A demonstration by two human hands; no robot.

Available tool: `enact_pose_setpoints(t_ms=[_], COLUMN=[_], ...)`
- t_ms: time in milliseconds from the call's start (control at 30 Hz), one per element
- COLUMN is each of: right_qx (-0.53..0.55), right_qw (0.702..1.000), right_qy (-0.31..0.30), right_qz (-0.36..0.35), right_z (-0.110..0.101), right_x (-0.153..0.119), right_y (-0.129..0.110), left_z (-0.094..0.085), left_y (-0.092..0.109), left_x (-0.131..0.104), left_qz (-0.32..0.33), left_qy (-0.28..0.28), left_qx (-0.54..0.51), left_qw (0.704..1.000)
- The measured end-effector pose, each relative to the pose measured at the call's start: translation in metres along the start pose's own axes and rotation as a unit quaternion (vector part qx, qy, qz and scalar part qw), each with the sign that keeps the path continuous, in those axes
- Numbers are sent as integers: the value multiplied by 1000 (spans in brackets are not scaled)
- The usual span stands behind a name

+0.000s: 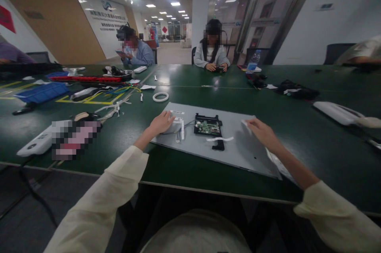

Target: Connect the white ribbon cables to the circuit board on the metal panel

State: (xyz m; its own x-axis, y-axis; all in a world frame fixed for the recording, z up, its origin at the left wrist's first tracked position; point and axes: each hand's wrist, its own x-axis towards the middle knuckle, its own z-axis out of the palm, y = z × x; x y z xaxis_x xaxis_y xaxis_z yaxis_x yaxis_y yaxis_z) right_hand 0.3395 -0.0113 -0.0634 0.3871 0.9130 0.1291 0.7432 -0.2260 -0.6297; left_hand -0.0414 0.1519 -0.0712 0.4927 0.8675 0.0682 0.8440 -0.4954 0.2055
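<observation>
A grey flat panel point(184, 146) lies on the green table in front of me. In its middle sits a green circuit board point(208, 127) in a black plastic frame, with a white strip point(220, 139) across the frame's lower part. My left hand point(161, 122) rests at the panel's left side, fingers stretched out beside more white strips point(182, 129) and thin grey cables. Near the far right corner, the fingers of my right hand point(262, 131) are pressed together on a small white strip point(244, 122). Its far end is hidden by the hand.
Beyond the panel lies a white tape roll point(160, 97). To the left are a blue tray point(43, 92), cables and a white device point(44, 138). Another white device point(337, 113) lies on the right. Two people sit across the table, near a water bottle point(253, 62).
</observation>
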Motion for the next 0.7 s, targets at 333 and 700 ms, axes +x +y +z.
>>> enact_pose_setpoints(t_ms=[333,700], right_qx=[-34,-4], right_qw=[998,992], right_qy=[-11,-16], right_qz=[-57,-124], right_z=[20,29], right_x=[16,10], right_y=[-21,-22], left_z=[-16,-47], left_y=[8,37], left_x=[-51,-73], left_qz=[-95,-59], left_qy=[16,-16], left_qx=[80,17], left_qw=[992,998])
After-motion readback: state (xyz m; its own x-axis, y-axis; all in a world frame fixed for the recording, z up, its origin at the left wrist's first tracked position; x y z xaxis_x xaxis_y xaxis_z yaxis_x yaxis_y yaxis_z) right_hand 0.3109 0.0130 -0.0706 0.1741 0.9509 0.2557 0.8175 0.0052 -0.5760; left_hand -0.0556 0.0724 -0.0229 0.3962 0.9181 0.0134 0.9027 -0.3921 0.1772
